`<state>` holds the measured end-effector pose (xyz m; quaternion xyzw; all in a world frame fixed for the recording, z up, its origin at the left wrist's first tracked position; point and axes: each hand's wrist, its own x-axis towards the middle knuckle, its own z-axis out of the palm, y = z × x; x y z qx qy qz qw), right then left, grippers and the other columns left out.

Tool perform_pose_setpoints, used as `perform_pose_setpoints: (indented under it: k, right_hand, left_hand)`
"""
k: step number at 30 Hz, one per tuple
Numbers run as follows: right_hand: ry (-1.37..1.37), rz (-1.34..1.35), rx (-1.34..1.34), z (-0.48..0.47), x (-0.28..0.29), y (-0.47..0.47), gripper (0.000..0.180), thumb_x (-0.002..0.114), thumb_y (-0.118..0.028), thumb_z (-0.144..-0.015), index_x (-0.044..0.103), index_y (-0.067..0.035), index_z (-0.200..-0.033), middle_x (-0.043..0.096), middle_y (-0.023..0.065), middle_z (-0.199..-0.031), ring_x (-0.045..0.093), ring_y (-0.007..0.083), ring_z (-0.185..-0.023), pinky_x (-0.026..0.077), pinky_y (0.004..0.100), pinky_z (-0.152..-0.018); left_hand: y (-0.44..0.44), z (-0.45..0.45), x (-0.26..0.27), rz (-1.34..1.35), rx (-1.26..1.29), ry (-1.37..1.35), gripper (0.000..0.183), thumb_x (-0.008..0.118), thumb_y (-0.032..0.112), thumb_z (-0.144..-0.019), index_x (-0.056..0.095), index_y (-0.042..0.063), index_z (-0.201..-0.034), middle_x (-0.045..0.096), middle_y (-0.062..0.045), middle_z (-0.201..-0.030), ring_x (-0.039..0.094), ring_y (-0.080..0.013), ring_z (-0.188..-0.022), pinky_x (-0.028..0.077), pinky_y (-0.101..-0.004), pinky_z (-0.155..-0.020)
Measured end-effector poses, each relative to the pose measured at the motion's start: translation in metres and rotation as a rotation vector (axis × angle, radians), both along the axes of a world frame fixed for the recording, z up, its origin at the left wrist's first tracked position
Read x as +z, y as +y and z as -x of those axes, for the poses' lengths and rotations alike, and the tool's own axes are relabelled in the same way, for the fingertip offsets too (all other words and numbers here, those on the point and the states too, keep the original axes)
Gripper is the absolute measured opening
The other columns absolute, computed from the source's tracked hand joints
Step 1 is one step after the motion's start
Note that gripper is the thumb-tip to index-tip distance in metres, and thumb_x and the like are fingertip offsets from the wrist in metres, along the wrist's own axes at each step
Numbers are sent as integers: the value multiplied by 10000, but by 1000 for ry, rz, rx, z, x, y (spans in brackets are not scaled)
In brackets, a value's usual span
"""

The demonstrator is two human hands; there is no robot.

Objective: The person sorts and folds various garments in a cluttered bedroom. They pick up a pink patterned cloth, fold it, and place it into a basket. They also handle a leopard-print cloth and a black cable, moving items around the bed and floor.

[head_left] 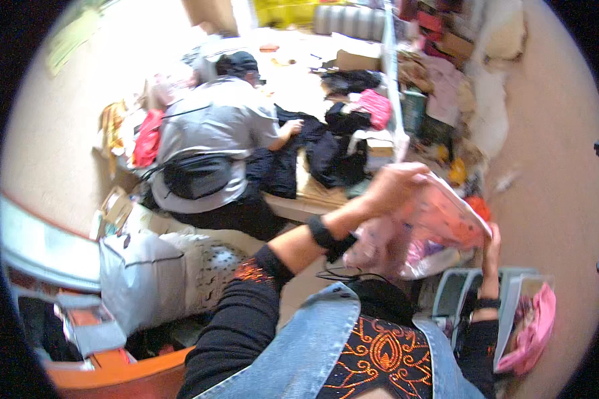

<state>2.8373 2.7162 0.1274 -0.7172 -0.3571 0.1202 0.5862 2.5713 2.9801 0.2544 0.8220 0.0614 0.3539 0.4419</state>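
Between my two hands a thin pink patterned cloth [439,214] is stretched, its pale edge pulled taut. My left hand [402,182] grips the edge's upper left end, and my right hand [491,247] holds its lower right end. The cloth's slack part hangs below my left hand. Beneath it shows a clear plastic bag [432,262] with pink and purple things in it, partly hidden by the cloth. A grey-green plastic chair or rack [451,292] stands near my right forearm, beside a pale bin [509,319] with a bright pink cloth [536,329] over it.
A person in a grey shirt [219,119] bends over dark clothes [324,149] on a low wooden platform [299,207]. A stuffed white sack [145,279] stands at left, above an orange container edge [125,371]. A pale upright pole [393,75] rises beside heaped clothes and boxes.
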Motion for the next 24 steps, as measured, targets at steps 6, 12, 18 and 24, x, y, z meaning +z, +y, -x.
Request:
perform_pose_setpoints:
  k: [6,12,18,24]
  right_hand:
    - [-268,104,-102,-10,95,31,154,506,-110,-880,589,-38,-988,580,6,-889,524,96,-841,435,240,-747]
    - [-413,81,3,16,180,73,190,510,-139,-871,590,-22,-999,621,48,-904,562,120,-865,453,258,-756]
    - [-213,-127,306,41,210,107,210,528,-176,-856,597,-35,-995,560,-30,-832,519,61,-754,450,200,-661]
    - [-872,-255,306,125,164,161,201,583,-142,-717,629,-115,-911,612,138,-907,616,304,-833,518,386,-712]
  left_hand:
    - [30,35,-51,-87,147,193,148,592,171,-874,595,34,-931,622,-164,-830,621,-325,-755,493,-355,-649]
    - [44,52,-66,-97,235,222,147,609,159,-856,600,33,-931,608,-152,-807,612,-303,-724,489,-342,-640]
    - [58,68,-59,-101,273,204,123,567,127,-865,605,36,-937,601,-138,-795,604,-267,-728,465,-321,-650]
    - [54,81,-102,-48,162,432,196,637,105,-803,572,33,-974,591,-117,-868,603,-243,-818,483,-332,-729]
